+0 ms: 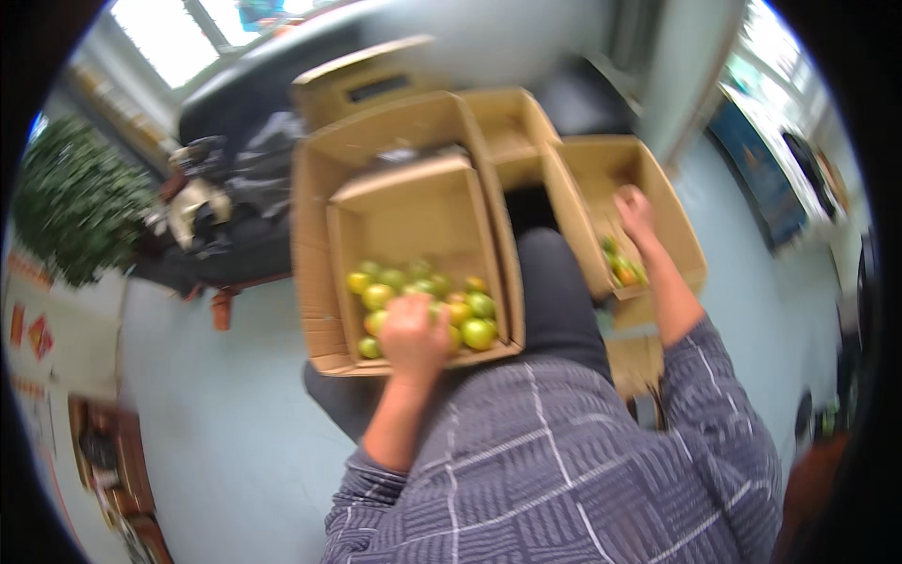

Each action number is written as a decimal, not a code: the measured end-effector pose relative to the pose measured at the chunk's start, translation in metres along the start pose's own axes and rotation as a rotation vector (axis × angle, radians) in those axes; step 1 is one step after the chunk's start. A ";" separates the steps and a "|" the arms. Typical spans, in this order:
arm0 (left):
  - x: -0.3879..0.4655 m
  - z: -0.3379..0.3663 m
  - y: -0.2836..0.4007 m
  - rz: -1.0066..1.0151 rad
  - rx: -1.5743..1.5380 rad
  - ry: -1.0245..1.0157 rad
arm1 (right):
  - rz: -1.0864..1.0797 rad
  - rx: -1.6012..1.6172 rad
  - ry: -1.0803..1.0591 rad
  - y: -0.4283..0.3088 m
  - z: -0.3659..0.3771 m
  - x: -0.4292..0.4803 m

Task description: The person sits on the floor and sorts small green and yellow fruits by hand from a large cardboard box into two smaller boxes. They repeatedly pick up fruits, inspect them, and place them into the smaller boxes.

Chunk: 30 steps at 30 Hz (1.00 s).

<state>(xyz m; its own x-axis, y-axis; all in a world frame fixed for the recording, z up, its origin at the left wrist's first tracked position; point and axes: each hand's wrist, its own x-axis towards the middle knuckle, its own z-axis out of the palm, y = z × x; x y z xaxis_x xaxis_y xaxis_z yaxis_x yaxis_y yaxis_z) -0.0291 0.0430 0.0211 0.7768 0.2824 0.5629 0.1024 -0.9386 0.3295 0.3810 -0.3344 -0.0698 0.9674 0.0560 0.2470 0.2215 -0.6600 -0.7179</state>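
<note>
Across my lap rests a large cardboard box (310, 233) with a smaller cardboard carton (402, 211) nested inside it. Green and yellowish tomatoes (479, 334) gather at the carton's near end. My left hand (416, 330) reaches down onto them with curled fingers; its grip is hidden by the hand itself. To the right, my right hand (635, 211) is inside a second cardboard box (680, 233). Its fingers are curled and blurred, and I cannot tell whether they hold anything. Small green and orange tomatoes (624, 273) lie at that box's near end.
Another open cardboard box (504, 116) stands behind, between the two. A black sofa (243, 92) with bags and clothing runs along the window. A leafy plant (81, 197) is at the left, and a blue cabinet (757, 169) at the right.
</note>
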 end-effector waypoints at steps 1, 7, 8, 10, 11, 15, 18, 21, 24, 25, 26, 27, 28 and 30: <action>0.001 0.000 0.003 0.015 0.006 0.053 | 0.001 -0.231 -0.096 0.019 0.003 0.003; -0.002 -0.001 0.007 0.058 -0.046 0.118 | 0.181 -0.600 -0.495 0.072 0.037 0.001; -0.004 -0.002 0.007 0.046 -0.042 0.095 | 0.212 -0.611 -0.520 0.072 0.039 0.001; -0.004 -0.002 0.008 0.035 -0.061 0.073 | 0.205 -0.634 -0.548 0.066 0.039 -0.002; -0.005 -0.003 0.008 0.025 -0.063 0.065 | 0.174 -0.603 -0.553 0.060 0.039 -0.008; -0.005 -0.002 0.008 0.014 -0.073 0.050 | 0.178 -0.595 -0.417 0.020 0.021 -0.027; -0.005 0.000 0.006 0.031 -0.067 0.069 | 0.257 -0.354 -0.124 -0.031 0.002 -0.027; -0.004 0.002 0.007 0.014 -0.114 0.120 | -0.164 0.015 0.189 -0.092 -0.012 -0.048; -0.001 0.000 0.007 0.025 -0.194 0.192 | -0.384 0.330 0.084 -0.169 -0.008 -0.117; -0.001 -0.003 0.006 0.018 -0.283 0.160 | -0.433 0.428 -0.091 -0.194 -0.009 -0.148; -0.002 -0.006 0.007 -0.002 -0.374 0.125 | -0.517 0.390 -0.191 -0.218 -0.009 -0.175; -0.004 -0.010 0.007 -0.025 -0.468 0.086 | -0.648 0.358 -0.204 -0.242 -0.003 -0.200; -0.003 -0.013 0.006 -0.001 -0.533 0.060 | -0.742 0.325 -0.258 -0.261 0.000 -0.219; -0.005 -0.018 0.003 0.026 -0.633 -0.027 | -0.868 0.287 -0.312 -0.285 0.011 -0.250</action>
<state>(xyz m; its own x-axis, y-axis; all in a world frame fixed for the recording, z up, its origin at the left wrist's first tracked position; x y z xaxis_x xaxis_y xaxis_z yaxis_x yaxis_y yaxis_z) -0.0441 0.0423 0.0331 0.7905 0.2481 0.5599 -0.2975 -0.6436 0.7052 0.0774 -0.1519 0.0659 0.4326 0.6620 0.6120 0.8561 -0.0887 -0.5092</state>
